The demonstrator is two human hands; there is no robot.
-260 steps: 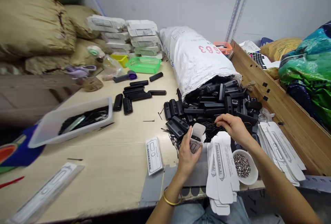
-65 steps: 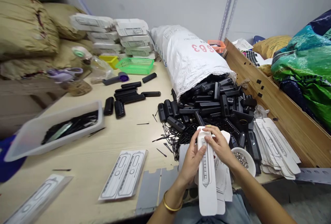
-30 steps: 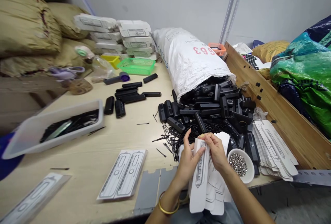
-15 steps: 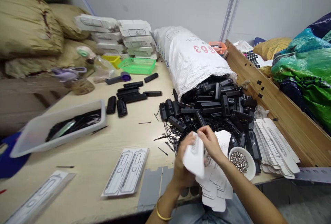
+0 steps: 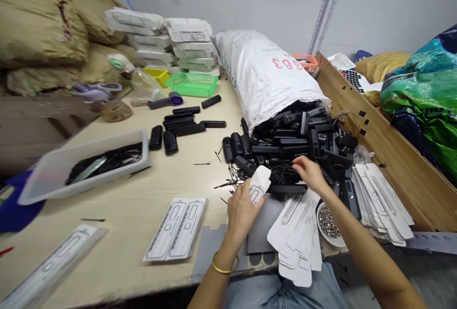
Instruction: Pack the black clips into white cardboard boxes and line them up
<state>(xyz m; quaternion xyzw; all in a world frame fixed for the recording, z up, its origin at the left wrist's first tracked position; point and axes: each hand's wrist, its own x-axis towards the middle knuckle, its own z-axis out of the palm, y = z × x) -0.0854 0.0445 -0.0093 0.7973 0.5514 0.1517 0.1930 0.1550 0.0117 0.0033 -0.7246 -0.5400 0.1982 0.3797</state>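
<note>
My left hand (image 5: 243,208) is wrapped round a small white printed card box (image 5: 260,183), which stands tilted with its upper end out past the fingers. Over the heap of thin black sticks (image 5: 282,173) my right hand (image 5: 310,174) has its fingertips drawn together; anything between them is too small to make out. Just below that hand lies a long black plastic case (image 5: 287,189). A fanned stack of flat white printed cards (image 5: 298,237) sits at the table edge between my forearms, beside a white bowl (image 5: 334,241) of small shiny metal pieces.
A white sack (image 5: 271,75) spills many black cases (image 5: 293,142) across the table. More flat cards (image 5: 378,199) lie right, by a wooden board (image 5: 360,133). On the left are a translucent tray (image 5: 50,178) of black sticks and a pair of printed cards (image 5: 176,228).
My right hand has left the white card box and moved up and right to the black sticks. My left hand has kept the box and lowered slightly leftward.
</note>
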